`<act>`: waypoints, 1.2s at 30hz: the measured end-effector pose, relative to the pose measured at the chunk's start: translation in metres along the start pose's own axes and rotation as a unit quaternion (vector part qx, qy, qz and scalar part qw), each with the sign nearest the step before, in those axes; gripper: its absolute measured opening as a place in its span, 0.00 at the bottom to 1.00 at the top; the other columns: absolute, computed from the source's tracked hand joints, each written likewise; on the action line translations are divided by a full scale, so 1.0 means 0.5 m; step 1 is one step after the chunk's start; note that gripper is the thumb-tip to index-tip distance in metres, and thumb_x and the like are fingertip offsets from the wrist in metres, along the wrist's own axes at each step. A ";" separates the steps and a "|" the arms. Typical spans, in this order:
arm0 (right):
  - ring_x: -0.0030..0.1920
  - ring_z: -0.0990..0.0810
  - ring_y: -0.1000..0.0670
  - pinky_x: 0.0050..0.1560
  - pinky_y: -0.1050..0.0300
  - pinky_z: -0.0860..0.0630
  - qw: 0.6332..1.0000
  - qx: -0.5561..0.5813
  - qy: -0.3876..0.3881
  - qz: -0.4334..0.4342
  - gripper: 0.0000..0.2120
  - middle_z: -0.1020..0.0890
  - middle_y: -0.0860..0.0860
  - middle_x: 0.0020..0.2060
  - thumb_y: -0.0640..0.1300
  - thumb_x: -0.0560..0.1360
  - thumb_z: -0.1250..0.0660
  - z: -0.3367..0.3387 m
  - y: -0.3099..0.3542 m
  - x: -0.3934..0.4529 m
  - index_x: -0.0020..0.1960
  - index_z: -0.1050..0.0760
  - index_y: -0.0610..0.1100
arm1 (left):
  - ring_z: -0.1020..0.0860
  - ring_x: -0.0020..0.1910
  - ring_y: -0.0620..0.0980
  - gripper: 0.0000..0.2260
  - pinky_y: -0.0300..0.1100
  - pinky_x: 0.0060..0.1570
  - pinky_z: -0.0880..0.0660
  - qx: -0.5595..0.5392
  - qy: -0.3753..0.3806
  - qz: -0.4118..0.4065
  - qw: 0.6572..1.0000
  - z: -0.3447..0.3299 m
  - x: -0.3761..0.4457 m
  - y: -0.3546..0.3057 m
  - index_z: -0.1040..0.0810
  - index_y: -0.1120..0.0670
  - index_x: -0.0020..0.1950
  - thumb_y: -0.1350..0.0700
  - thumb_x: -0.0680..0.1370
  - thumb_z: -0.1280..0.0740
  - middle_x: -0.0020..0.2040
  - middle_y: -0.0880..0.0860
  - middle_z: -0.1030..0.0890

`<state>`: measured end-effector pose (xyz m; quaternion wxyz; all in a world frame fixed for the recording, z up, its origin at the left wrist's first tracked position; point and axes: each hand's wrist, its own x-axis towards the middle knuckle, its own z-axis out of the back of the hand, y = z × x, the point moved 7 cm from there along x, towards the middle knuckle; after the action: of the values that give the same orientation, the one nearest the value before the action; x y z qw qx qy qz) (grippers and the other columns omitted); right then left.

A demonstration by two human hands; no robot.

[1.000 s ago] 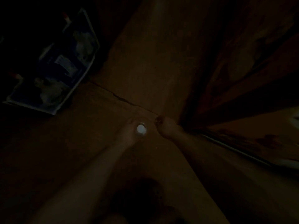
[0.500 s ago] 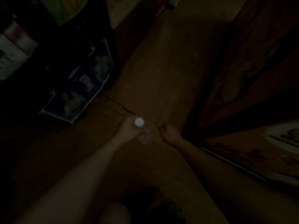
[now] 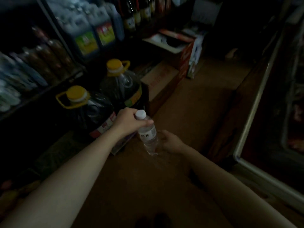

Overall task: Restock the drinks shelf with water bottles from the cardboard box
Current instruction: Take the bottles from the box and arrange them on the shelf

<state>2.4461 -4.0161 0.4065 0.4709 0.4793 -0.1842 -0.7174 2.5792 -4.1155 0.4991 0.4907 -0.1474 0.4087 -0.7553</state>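
— While my left hand (image 3: 127, 121) grips the water bottle (image 3: 148, 135) by its neck, cap up, over the aisle floor, I'm mid-carry, I'd say. My right hand (image 3: 170, 143) hangs loosely curled just beside its base, holding nothing.

— Next?

— Swing it left to the drinks shelf (image 3: 41, 89), probably. The oil jugs (image 3: 92, 109) stand between, so lift over them. The floor ahead is open; a cardboard box (image 3: 160, 83) crowds the left edge.
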 end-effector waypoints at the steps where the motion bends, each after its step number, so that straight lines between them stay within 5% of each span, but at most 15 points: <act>1: 0.64 0.27 0.48 0.53 0.59 0.25 0.999 -0.020 0.006 0.031 0.35 0.28 0.46 0.68 0.45 0.72 0.27 0.009 0.058 -0.021 0.74 0.40 0.47 | 0.22 0.33 0.44 0.14 0.37 0.30 0.31 0.005 -0.029 0.003 1.000 0.047 -0.016 -0.042 0.24 0.49 0.31 0.43 0.67 0.24 0.30 0.46 0.22; 5: 0.70 0.33 0.43 0.67 0.50 0.33 0.988 -0.111 0.011 0.110 0.37 0.34 0.45 0.71 0.49 0.75 0.32 0.014 0.241 -0.105 0.76 0.48 0.42 | 0.23 0.33 0.46 0.15 0.38 0.30 0.32 0.027 -0.104 0.014 0.994 0.197 -0.075 -0.152 0.25 0.49 0.29 0.42 0.68 0.25 0.30 0.48 0.23; 10: 0.63 0.26 0.47 0.60 0.48 0.24 0.988 -0.057 -0.008 0.141 0.42 0.26 0.50 0.63 0.53 0.64 0.22 -0.013 0.376 -0.122 0.71 0.41 0.48 | 0.21 0.32 0.46 0.17 0.39 0.28 0.32 0.055 -0.170 0.063 0.982 0.353 -0.129 -0.172 0.21 0.53 0.32 0.39 0.67 0.26 0.29 0.48 0.22; 16: 0.52 0.20 0.51 0.51 0.49 0.20 0.979 -0.016 -0.060 0.194 0.26 0.20 0.53 0.52 0.54 0.65 0.23 -0.054 0.544 -0.122 0.58 0.31 0.50 | 0.26 0.26 0.45 0.20 0.37 0.25 0.37 0.063 -0.266 0.111 0.955 0.527 -0.204 -0.155 0.28 0.52 0.27 0.39 0.68 0.27 0.24 0.48 0.29; 19: 0.51 0.19 0.52 0.50 0.49 0.20 0.968 -0.038 -0.079 0.237 0.26 0.18 0.54 0.50 0.57 0.65 0.24 -0.077 0.638 -0.123 0.57 0.29 0.51 | 0.28 0.26 0.47 0.23 0.39 0.26 0.39 0.085 -0.302 0.116 0.942 0.616 -0.243 -0.157 0.32 0.52 0.28 0.38 0.70 0.30 0.24 0.50 0.31; 27: 0.48 0.18 0.52 0.48 0.53 0.20 0.948 -0.054 -0.052 0.311 0.27 0.16 0.53 0.47 0.60 0.62 0.23 -0.174 0.895 -0.095 0.57 0.24 0.49 | 0.21 0.44 0.49 0.21 0.45 0.42 0.25 0.073 -0.329 0.147 0.930 0.856 -0.285 -0.075 0.20 0.48 0.50 0.33 0.70 0.34 0.46 0.48 0.19; 31: 0.48 0.18 0.52 0.47 0.54 0.20 0.942 -0.040 -0.033 0.331 0.25 0.16 0.52 0.49 0.57 0.63 0.22 -0.245 1.012 -0.065 0.56 0.23 0.49 | 0.20 0.46 0.48 0.20 0.50 0.49 0.21 0.038 -0.313 0.147 0.938 0.972 -0.290 -0.009 0.18 0.50 0.50 0.36 0.69 0.31 0.47 0.49 0.18; 36: 0.54 0.20 0.48 0.44 0.60 0.29 0.935 -0.042 -0.028 0.350 0.28 0.18 0.50 0.54 0.53 0.66 0.23 -0.313 1.139 -0.024 0.61 0.26 0.44 | 0.20 0.43 0.48 0.13 0.45 0.42 0.25 0.003 -0.317 0.129 0.940 1.091 -0.303 0.047 0.19 0.51 0.43 0.42 0.70 0.27 0.42 0.49 0.17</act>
<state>2.8659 -4.2549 0.7463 0.7067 0.3438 -0.3233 -0.5272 3.0061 -4.2473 0.8478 0.6881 -0.3237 0.2456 -0.6011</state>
